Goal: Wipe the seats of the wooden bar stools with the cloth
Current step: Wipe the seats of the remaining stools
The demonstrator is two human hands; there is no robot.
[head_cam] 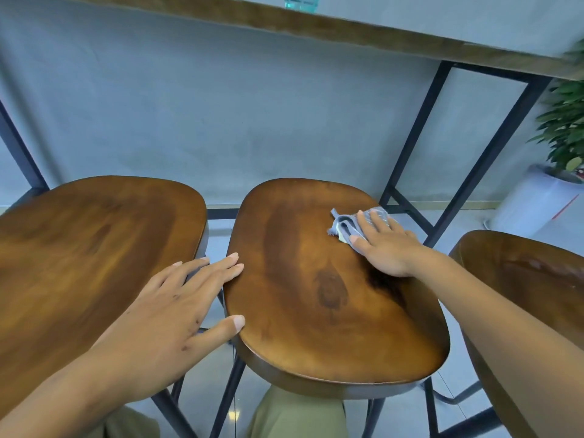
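Head view: the right hand (pixel 387 245) lies flat, fingers straight, pressing the cloth (pixel 347 224) onto the far right part of the middle seat (pixel 316 295). The left hand (pixel 177 308) is open, fingertips touching that seat's left edge, holding nothing. The cloth sits close to the far rim; a stroke outward could push it off. The left seat (pixel 94 248) and right seat (pixel 537 279) might be skipped.

I see a plain grey wall (pixel 221 121) ahead, with a long wooden counter (pixel 379 36) running across the top on a black metal frame (pixel 410 137). The floor (pixel 458 219) is pale glossy tile. At far right, a leafy green plant (pixel 565 121) stands in a white pot (pixel 534 203).
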